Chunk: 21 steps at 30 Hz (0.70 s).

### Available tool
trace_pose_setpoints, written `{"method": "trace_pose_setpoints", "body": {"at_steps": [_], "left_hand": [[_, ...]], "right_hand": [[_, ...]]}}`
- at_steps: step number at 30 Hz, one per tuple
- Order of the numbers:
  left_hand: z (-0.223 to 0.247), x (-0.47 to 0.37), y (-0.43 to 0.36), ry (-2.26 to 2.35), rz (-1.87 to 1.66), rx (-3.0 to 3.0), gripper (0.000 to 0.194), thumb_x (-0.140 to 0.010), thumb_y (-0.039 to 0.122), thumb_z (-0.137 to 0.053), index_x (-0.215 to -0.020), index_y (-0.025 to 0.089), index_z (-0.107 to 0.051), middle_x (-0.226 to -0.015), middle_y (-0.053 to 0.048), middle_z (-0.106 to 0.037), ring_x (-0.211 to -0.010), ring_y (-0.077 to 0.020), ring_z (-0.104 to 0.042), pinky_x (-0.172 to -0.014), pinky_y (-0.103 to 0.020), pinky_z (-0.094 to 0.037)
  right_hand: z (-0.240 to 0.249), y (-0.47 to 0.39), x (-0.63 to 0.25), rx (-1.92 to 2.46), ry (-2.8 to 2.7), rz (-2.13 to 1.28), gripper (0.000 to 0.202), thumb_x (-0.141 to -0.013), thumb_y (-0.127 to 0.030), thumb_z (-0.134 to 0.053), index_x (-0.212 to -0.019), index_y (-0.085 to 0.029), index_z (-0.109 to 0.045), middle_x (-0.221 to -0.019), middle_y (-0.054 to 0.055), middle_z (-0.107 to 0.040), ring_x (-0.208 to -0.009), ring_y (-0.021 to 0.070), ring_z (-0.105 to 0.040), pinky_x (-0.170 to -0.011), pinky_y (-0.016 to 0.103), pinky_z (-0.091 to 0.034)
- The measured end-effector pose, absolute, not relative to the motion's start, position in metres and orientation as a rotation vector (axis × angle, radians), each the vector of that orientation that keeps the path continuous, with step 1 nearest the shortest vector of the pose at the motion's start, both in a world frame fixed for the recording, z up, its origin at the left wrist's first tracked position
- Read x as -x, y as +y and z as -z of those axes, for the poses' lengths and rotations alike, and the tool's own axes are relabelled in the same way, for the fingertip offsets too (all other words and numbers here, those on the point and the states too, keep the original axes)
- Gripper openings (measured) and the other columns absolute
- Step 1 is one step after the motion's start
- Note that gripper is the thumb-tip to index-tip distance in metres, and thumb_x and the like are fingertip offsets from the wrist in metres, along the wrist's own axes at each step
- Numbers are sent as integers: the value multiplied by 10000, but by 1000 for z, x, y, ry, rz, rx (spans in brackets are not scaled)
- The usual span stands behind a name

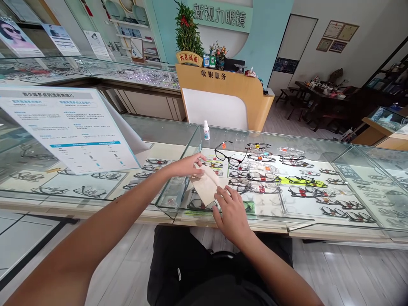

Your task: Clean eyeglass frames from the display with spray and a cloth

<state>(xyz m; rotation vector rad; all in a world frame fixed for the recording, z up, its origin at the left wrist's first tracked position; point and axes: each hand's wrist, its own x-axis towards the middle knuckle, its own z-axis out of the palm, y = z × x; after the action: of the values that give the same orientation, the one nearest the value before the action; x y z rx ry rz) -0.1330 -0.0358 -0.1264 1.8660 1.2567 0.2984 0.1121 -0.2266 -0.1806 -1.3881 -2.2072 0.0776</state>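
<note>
A beige cloth (204, 190), seemingly folded, lies on the glass counter in front of me. My left hand (188, 165) rests over its far left end, with a gap between thumb and fingers; the thumb touches the cloth. At the cloth's near right edge, my right hand (232, 212) has its fingertips on the fabric, slightly bent and spread apart. Just beyond the cloth, black-framed glasses (232, 156) stand on the glass with their temples unfolded. A small white spray bottle (206, 130) stands upright farther back.
Beneath the counter's glass top (321, 146) lie several rows of spectacle frames (304, 193). A large printed sign (66, 127) leans at the left. Past the counter is a wooden cashier desk (223, 83) with a plant (188, 34). My lap (178, 263) is against the front edge.
</note>
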Motion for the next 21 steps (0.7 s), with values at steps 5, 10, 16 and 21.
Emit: {"method": "trace_pose_setpoints", "body": {"at_steps": [5, 10, 16, 21], "left_hand": [[134, 142, -38, 1254, -330, -1837, 815, -676, 399, -821, -1427, 227, -554, -1217, -92, -680, -846, -218, -704, -715, -340, -545], [142, 142, -34, 1295, -387, -1819, 692, -721, 364, -733, -1377, 215, -571, -1165, -86, -699, -879, -232, -747, -691, -326, -568], [129, 127, -68, 1542, -544, -2021, 449, -909, 334, -600, -1335, 192, -606, -1360, -168, -671, -1095, -324, -716, -945, -484, -576], [139, 115, -147, 1598, -496, -2536, 371, -1056, 383, -540, -1325, 167, -675, -1336, -191, -695, -1271, -399, -667, -1079, -571, -512]], "right_hand": [[184, -227, -114, 1334, -2241, -67, 381, -1102, -296, -563, -1442, -188, -698, -1510, 93, -742, -1475, 359, -585, -1281, 593, -445], [180, -222, -109, 1249, -2266, -94, 282, -1073, -244, -599, -1311, -217, -748, -1384, 79, -796, -1317, 304, -660, -1253, 528, -468], [174, -216, -101, 1146, -2337, -151, 233, -1068, -186, -586, -1221, -223, -758, -1261, 77, -809, -1178, 262, -685, -1164, 454, -504], [163, -200, -121, 1467, -2203, -117, 311, -1066, -232, -593, -1337, -165, -730, -1314, 153, -760, -1175, 328, -655, -992, 468, -522]]}}
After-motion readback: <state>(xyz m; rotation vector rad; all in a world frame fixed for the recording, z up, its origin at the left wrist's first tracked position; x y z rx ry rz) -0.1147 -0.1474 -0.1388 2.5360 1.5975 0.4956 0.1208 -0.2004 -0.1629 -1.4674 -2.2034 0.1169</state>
